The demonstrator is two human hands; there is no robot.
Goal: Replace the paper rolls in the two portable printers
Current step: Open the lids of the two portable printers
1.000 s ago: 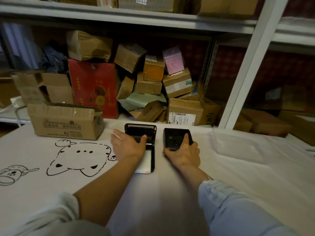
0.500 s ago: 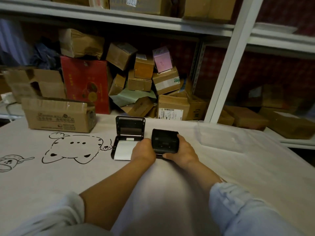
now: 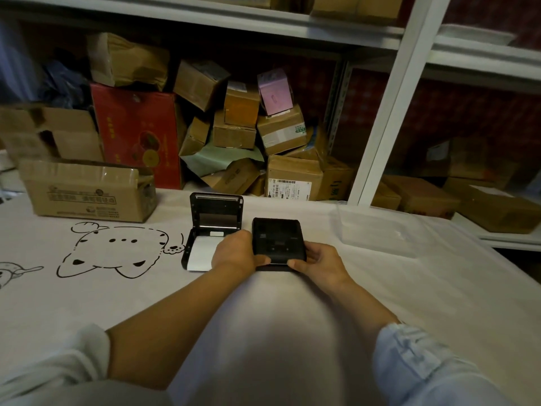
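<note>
Closed black printer [image 3: 278,241] sits on the tabletop [image 3: 409,288], right of the open printer [image 3: 213,230], just beside it. Both hands clamp it: left hand [image 3: 234,253] on its left edge, right hand [image 3: 317,259] on the near right corner, thumbs on the near edge. Long axis runs near-to-far. Lid presumably hinges at the far side, so the lift starts from the near edge, under both thumbs.

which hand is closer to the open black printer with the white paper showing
Left. The left hand grips the closed black printer directly beside the open black printer, overlapping its white paper. The right hand grips the closed printer's far side.
</note>
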